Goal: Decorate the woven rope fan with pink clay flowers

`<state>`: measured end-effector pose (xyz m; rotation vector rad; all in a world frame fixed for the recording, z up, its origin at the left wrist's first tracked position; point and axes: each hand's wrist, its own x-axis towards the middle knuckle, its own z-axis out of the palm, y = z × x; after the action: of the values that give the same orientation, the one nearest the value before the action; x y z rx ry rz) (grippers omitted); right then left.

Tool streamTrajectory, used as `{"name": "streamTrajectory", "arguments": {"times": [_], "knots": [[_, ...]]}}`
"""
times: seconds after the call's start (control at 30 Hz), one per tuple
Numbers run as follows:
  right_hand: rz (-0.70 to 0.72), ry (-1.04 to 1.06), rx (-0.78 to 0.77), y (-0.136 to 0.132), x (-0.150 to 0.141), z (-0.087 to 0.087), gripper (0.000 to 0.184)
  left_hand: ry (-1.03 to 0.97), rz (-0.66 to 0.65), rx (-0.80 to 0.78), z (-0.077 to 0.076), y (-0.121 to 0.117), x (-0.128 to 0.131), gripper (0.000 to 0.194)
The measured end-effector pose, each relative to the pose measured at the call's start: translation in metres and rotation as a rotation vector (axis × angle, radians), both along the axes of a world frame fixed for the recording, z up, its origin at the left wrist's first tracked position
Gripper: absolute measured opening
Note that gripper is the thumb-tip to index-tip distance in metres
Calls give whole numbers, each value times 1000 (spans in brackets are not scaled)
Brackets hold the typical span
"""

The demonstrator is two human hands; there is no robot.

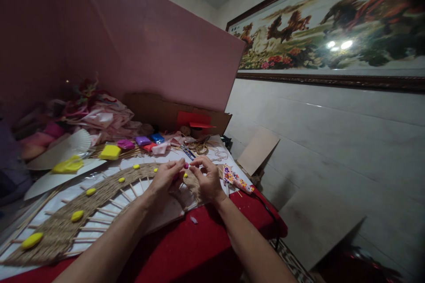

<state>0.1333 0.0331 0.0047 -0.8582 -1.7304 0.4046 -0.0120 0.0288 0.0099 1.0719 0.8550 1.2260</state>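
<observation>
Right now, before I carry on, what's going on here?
A person's left hand pinches a small magenta piece, with the right hand close beside it; whether that one touches it is unclear. Both are over a curved woven band with yellow pieces spaced along it. A flower-patterned object lies to the right.

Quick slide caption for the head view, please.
Left hand holds a small pink lump, right hand close by, over a woven arch with yellow pieces.

We are going bare-armed: our left forearm [117, 239] and our right forearm [245, 239] are narrowing smoothly toward uncovered wrists [219, 200], while our left hand [162, 181] and our right hand [209, 181] are showing bare, rounded fingers [206, 162].
</observation>
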Motion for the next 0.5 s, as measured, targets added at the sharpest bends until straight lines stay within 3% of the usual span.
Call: {"name": "streamTrajectory", "arguments": {"times": [0.17,0.3,0.37,0.5], "knots": [[-33,-39,-142,16,8,6,9,102,123,1,-7,7,-4,30],[-68,-324,-174,17,11,17,7,140,376,32,-12,10,-7,28],[-8,-497,-161,11,10,19,8,138,488,42,-12,10,-9,25],[71,-671,-88,-6,5,16,7,133,522,9,-13,12,-12,21]]}}
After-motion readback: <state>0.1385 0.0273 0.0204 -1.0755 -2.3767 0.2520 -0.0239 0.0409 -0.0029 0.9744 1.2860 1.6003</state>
